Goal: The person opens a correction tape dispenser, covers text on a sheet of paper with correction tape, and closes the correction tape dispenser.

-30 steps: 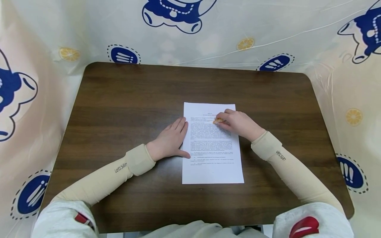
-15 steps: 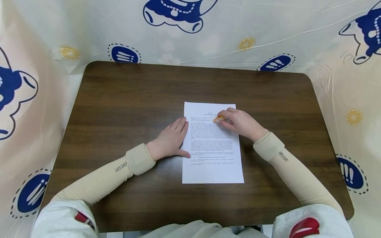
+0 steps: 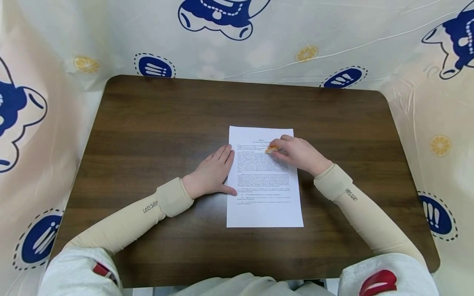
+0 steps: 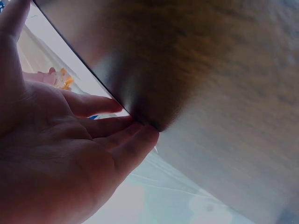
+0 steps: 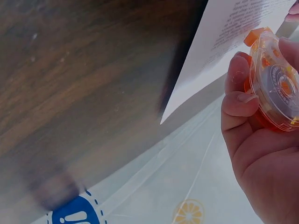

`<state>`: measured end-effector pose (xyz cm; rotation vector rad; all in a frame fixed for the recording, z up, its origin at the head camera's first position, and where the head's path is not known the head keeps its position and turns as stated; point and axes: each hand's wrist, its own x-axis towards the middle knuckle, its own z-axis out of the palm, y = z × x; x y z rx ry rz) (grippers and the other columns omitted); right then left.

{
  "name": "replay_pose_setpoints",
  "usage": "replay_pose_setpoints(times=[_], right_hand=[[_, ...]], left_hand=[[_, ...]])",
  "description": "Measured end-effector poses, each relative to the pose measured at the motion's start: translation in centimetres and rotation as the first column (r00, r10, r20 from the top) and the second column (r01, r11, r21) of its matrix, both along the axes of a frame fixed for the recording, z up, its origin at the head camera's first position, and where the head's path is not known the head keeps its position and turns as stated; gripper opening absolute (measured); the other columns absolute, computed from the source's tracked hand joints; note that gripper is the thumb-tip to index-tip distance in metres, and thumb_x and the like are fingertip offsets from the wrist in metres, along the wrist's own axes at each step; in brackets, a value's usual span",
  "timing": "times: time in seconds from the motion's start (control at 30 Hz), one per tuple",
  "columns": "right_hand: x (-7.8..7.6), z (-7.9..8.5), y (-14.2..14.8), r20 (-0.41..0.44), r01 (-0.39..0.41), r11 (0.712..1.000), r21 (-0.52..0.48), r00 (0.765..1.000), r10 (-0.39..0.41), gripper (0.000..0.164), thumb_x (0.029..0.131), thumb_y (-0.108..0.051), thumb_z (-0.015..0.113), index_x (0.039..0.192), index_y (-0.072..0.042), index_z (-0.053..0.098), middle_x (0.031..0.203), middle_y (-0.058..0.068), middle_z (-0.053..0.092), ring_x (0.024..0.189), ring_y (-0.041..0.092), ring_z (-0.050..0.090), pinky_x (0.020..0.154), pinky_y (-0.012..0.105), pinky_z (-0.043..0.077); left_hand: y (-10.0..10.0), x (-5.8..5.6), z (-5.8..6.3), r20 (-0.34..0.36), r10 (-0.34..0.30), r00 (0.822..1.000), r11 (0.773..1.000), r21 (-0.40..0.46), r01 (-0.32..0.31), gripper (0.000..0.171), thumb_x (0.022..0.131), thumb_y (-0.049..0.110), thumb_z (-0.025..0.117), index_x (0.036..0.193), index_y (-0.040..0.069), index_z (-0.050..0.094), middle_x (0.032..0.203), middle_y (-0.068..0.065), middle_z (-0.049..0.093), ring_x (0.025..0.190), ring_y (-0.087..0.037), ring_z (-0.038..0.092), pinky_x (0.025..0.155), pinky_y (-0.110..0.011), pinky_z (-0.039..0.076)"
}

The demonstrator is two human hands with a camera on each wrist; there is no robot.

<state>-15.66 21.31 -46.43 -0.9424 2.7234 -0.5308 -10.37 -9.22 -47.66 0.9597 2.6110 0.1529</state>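
Fingers (image 5: 239, 105) around tape dispenser (image 5: 276, 86), clear, rounded, orange-edged

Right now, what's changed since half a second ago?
The right hand seems to have edged very slightly back and leftward, holding the orange dispenser as before. Nothing was grasped or released. The left hand and the paper stayed put.

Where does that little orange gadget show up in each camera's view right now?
Head: just right of centre, the orange gadget in the right hand.
Left wrist: the orange gadget is small, upper left, above the left hand.
Right wrist: the orange gadget is large, cut off by the right edge.
Shared landmark: the brown table.
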Motion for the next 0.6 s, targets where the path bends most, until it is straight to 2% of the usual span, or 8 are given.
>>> replay_pose_setpoints(times=[0.23,0.6], right_hand=[[0.07,-0.45,-0.39,-0.048,-0.029,1.000,0.008,0.998,0.029,0.028,0.099,-0.026,0.074,0.122,-0.009,0.074,0.097,0.008,0.069,0.071,0.019,0.059,0.063,0.031,0.049],[0.06,-0.01,-0.69,-0.101,-0.046,0.998,0.036,0.994,0.050,0.025,0.098,-0.022,0.076,0.118,-0.007,0.075,0.091,0.010,0.067,0.066,0.019,0.057,0.059,0.031,0.049]], left_hand=[[0.07,0.09,0.12,0.010,0.003,1.000,1.000,-0.004,-0.003,0.126,0.080,0.070,0.078,0.159,-0.012,0.025,0.168,-0.031,0.018,0.155,-0.046,0.022,0.121,-0.054,0.031],[0.13,0.04,0.02,0.008,0.002,1.000,1.000,-0.008,-0.001,0.126,0.080,0.071,0.077,0.159,-0.012,0.024,0.169,-0.030,0.018,0.156,-0.045,0.022,0.121,-0.054,0.032]])
